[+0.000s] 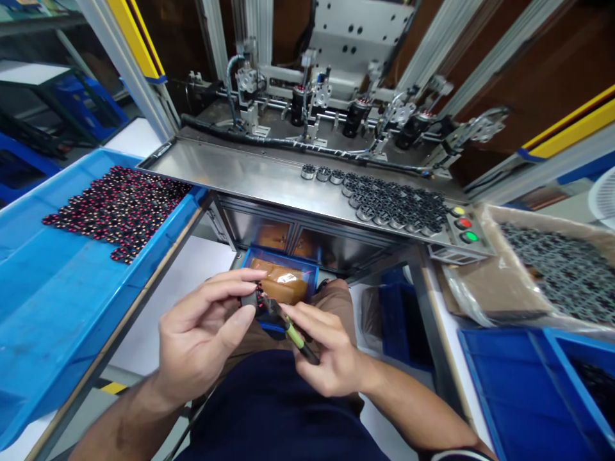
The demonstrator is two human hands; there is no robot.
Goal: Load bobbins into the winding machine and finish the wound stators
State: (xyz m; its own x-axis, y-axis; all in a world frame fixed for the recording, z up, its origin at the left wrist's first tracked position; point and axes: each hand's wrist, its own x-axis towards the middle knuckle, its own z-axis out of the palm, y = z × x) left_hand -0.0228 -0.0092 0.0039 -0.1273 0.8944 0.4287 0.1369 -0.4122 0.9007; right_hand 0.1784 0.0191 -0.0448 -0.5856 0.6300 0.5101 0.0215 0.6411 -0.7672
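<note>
My left hand (209,323) pinches a small round black part with red spots (250,298) between thumb and fingers, above my lap. My right hand (331,349) is closed around pliers or cutters (296,336) with green and black handles. Their dark jaws point at the red-spotted side of the part; whether they touch it I cannot tell. In the blue tray (38,294) at left lie many similar black parts with red and pale spots (120,205). Rows of black-and-silver round parts (389,202) stand on the metal ledge (230,171) ahead.
Behind the ledge runs a machine with clamps and black cylinders (355,117). Yellow, red and green buttons (464,223) sit at the ledge's right end. A lined cardboard box of parts (567,269) and blue bins (509,384) are at right. Below is a blue bin with a brown package (283,282).
</note>
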